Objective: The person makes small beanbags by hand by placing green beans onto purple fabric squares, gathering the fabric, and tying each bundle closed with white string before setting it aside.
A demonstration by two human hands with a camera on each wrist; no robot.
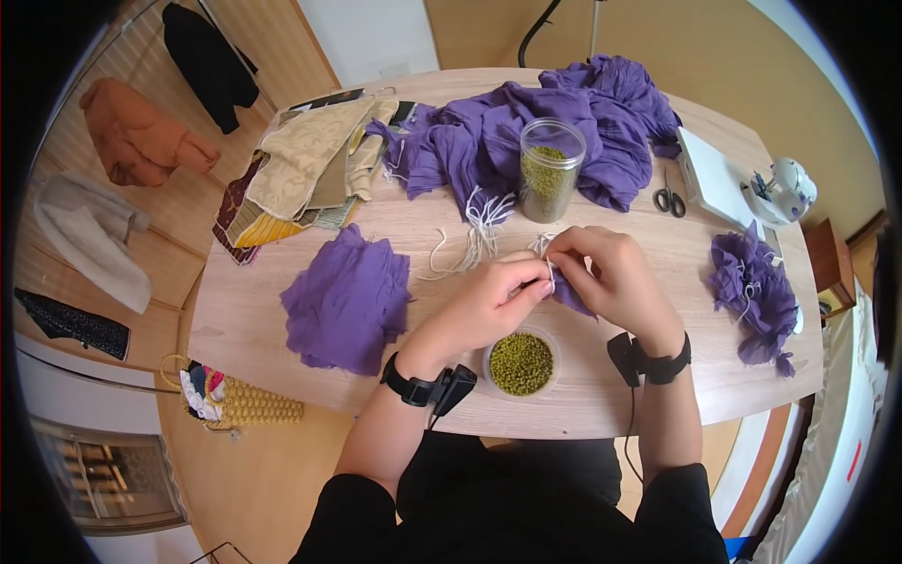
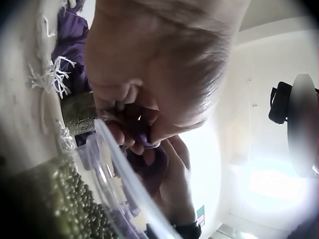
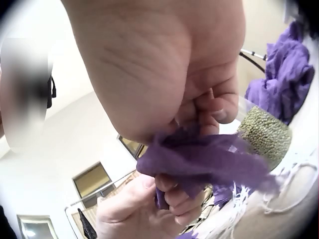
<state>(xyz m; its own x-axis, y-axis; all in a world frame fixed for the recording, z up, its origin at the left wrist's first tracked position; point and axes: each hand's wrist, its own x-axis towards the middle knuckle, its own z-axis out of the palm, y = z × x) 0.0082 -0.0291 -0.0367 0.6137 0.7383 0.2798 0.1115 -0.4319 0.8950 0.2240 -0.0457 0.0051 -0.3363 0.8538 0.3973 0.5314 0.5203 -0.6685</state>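
Both hands meet over the table, pinching a small purple cloth piece (image 1: pixel 574 293) with a white string at it. The left hand (image 1: pixel 489 305) pinches from the left side, fingers and thumb curled in. From the right, the right hand (image 1: pixel 615 282) pinches at the same spot. In the right wrist view the cloth's loose end (image 3: pixel 204 159) hangs out below the right hand (image 3: pixel 164 64). The left wrist view shows the cloth bunched (image 2: pixel 152 167) between the fingers. Just below the hands stands an open tub of green beans (image 1: pixel 521 364).
A tall clear jar of beans (image 1: pixel 550 179), white strings (image 1: pixel 484 226) and heaped purple cloth (image 1: pixel 507 122) lie behind. Purple pieces (image 1: pixel 348 301) are stacked left, patterned fabrics (image 1: pixel 310 160) beyond. Scissors (image 1: pixel 669 199), a small sewing machine (image 1: pixel 785 193) and tied purple cloth (image 1: pixel 752 282) are at right.
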